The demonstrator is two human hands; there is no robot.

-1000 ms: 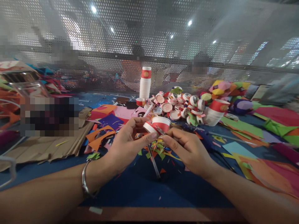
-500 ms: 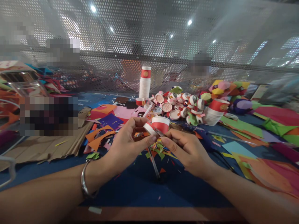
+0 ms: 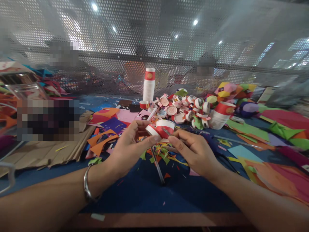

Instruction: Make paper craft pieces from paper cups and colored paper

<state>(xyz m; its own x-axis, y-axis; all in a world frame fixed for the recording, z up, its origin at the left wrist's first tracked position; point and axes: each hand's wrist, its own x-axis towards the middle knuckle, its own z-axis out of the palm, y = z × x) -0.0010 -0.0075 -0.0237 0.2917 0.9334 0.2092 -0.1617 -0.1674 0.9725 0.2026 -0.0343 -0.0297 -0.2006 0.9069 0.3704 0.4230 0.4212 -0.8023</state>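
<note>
Between both hands is a red and white paper cup (image 3: pixel 166 124), with a rim piece of the same colours tilted out to its left. My left hand (image 3: pixel 134 138) pinches the left part between thumb and fingers. My right hand (image 3: pixel 193 151) is closed on a thin metal blade (image 3: pixel 166 131), which lies against the red wall of the cup. The blade's handle is hidden in the fingers, so I cannot tell whether it is scissors or a knife. Beneath the hands are paper scraps (image 3: pixel 163 154) and a clear rod (image 3: pixel 158 167) on the blue tabletop.
Behind my hands lies a heap of cut cup pieces (image 3: pixel 180 109). A tall cup stack (image 3: pixel 149 85) stands at the back, and another stack (image 3: pixel 220 114) leans to the right. Coloured paper (image 3: pixel 272 177) spreads at right; brown cardboard (image 3: pixel 48 149) lies at left. A perforated screen (image 3: pixel 154 38) closes the back.
The blade has moved slightly up and right along the cup's red wall. The left rim piece now tilts further away from the cup, showing more red. My hands have barely shifted.
</note>
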